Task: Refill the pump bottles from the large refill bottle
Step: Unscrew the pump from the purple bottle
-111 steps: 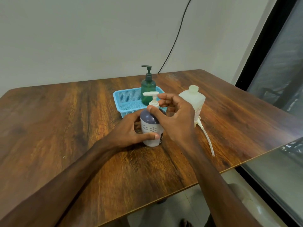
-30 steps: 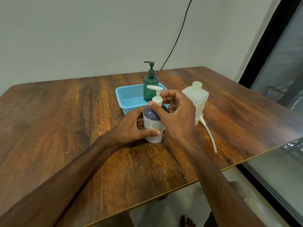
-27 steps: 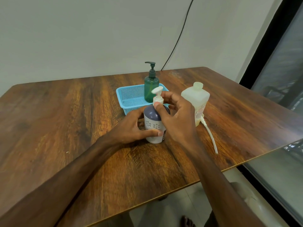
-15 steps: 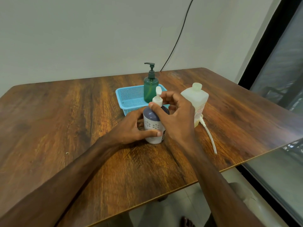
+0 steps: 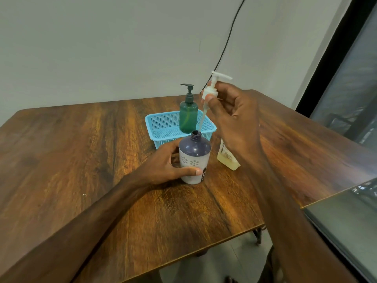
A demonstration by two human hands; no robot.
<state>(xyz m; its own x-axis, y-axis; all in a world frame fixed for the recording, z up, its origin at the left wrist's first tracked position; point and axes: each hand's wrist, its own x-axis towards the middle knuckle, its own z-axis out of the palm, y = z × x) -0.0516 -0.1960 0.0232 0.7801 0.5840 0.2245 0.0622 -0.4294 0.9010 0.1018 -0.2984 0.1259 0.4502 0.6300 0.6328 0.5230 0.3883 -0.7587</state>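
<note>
the left hand [image 5: 166, 165] is curled around the purple pump bottle [image 5: 194, 157], the thumb across its front. the bottle stands upright on the wooden table [image 5: 81, 152] with its neck open. higher and to the right, the right hand [image 5: 234, 117] pinches the white pump head [image 5: 211, 89] at its collar; the thin tube hangs down and its lower end is at the open neck. under the right wrist stands the large refill bottle [image 5: 225, 158], partly hidden. beyond the left hand is a blue basket [image 5: 163, 127], and a green pump bottle [image 5: 188, 117] stands upright inside it.
</note>
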